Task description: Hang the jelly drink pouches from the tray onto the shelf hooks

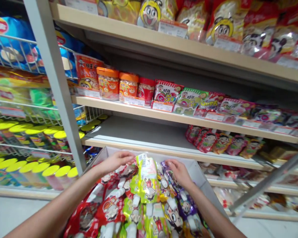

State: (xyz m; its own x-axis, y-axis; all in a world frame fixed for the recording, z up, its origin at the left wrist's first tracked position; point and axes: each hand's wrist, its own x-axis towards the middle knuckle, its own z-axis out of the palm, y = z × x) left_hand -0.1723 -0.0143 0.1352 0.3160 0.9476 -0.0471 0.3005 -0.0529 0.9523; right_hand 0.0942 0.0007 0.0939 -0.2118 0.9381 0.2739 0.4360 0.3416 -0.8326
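A grey-white box (201, 173) in front of me is packed with rows of capped spout pouches. Red pouches (111, 210) fill its left side, yellow-green pouches (149, 190) the middle, and purple pouches (186, 206) the right. At the far left end of the box, my left hand (121, 159) reaches over the red pouches, fingers stretched out and touching the rearmost one. My right hand (180, 170) has its fingers bent over the top of a purple pouch at the far right; its thumb is hidden. One yellow-green pouch lies between both hands, its back label upward.
Just behind the box is a shelf board (129, 130), with several small pouches (208, 140) standing on its right part. Above sit tubs (108, 84) and candy bags (192, 99). A grey post (56, 86) and wire racks of chip canisters (49, 175) stand left.
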